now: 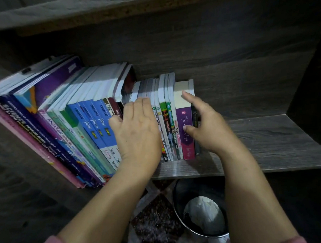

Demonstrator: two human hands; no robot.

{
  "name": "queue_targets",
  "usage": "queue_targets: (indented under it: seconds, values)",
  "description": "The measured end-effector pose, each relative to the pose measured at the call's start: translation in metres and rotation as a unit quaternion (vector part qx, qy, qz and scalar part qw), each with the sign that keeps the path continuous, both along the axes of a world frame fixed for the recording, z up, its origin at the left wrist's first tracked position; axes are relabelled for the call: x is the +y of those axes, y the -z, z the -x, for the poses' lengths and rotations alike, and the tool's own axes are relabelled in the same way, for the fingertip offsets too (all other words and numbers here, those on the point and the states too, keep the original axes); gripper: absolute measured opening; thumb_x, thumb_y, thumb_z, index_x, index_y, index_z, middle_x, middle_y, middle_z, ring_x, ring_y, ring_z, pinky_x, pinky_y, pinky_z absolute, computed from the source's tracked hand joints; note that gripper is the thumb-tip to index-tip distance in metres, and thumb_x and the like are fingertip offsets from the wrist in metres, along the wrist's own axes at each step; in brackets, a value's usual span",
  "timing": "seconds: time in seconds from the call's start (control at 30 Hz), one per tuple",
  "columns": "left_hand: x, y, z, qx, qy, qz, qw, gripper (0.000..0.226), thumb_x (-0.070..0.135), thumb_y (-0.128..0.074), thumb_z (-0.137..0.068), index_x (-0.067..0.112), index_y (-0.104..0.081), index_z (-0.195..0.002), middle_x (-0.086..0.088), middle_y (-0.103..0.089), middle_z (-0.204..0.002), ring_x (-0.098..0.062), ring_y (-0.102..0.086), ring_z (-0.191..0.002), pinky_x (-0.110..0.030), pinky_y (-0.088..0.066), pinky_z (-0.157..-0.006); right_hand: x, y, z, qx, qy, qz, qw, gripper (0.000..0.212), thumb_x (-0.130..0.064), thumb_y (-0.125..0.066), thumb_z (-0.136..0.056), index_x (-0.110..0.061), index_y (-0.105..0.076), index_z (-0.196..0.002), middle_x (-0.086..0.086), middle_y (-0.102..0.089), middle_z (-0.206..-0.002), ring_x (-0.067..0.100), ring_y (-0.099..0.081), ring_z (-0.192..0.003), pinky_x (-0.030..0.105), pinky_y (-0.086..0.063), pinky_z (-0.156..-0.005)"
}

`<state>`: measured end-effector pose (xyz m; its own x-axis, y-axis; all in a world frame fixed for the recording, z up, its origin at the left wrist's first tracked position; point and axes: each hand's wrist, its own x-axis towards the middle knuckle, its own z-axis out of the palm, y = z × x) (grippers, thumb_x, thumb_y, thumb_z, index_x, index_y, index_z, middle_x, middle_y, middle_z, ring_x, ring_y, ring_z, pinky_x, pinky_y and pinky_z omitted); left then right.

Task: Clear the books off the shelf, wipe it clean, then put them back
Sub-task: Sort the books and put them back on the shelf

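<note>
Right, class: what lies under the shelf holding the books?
A dark bin with crumpled white waste inside, and a patterned mat left of it. A forearm covers the bin's right side.

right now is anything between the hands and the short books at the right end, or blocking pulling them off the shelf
Nothing visible. The left hand lies on the short books, the right hand touches the purple book at the row's end. The shelf is open in front; the bin stands lower, on the floor.
</note>
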<state>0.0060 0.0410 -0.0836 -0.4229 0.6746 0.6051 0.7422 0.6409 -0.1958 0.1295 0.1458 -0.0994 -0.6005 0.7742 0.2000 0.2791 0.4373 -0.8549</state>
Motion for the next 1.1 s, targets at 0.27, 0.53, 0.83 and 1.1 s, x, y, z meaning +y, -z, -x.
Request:
queue_targets:
  seconds: [0.27,0.53,0.83,1.1]
  values:
    - [0.004,-0.001,-0.024,-0.065,0.130,-0.020,0.989,0.079,0.035,-0.061,-0.076,0.010,-0.033,-0.146,-0.003,-0.044,-0.146,-0.023,-0.033,-0.139,-0.048,-0.024,-0.098,0.003,-0.002,-0.002,-0.027,-0.018,0.025,0.999,0.092,0.001,-0.063,-0.085,-0.056,-0.020,-0.144,-0.006,-0.047,-0.142,0.003,-0.060,-0.093,0.010,-0.044,-0.057]
    - [-0.006,-0.001,-0.040,-0.104,0.128,-0.043,0.985,0.072,0.041,-0.053,-0.075,0.009,-0.046,-0.140,-0.005,-0.047,-0.145,-0.022,-0.035,-0.139,-0.044,-0.023,-0.100,0.002,0.001,0.002,-0.022,-0.015,0.028,0.999,0.095,0.000,-0.064,-0.082,-0.058,-0.017,-0.142,0.000,-0.042,-0.148,0.017,-0.058,-0.113,0.019,-0.046,-0.076]
    - [-0.034,0.006,-0.057,-0.116,0.188,-0.134,0.966,0.032,0.029,-0.066,-0.074,0.015,-0.064,-0.102,0.000,-0.060,-0.107,-0.019,-0.059,-0.104,-0.037,-0.029,-0.088,-0.002,0.001,0.001,-0.029,-0.013,0.016,0.999,0.102,-0.001,-0.068,-0.078,-0.059,-0.011,-0.140,0.003,-0.042,-0.149,0.026,-0.055,-0.122,0.040,-0.049,-0.098]
    - [-0.023,-0.021,-0.069,-0.358,0.070,-0.043,0.930,0.103,0.010,-0.061,-0.087,0.035,0.019,-0.146,-0.009,-0.051,-0.116,-0.028,-0.061,-0.086,-0.040,-0.051,-0.076,-0.003,0.000,0.002,-0.039,-0.008,-0.004,0.999,0.097,-0.003,-0.064,-0.080,-0.053,-0.011,-0.145,0.006,-0.039,-0.151,0.028,-0.051,-0.126,0.028,-0.048,-0.084]
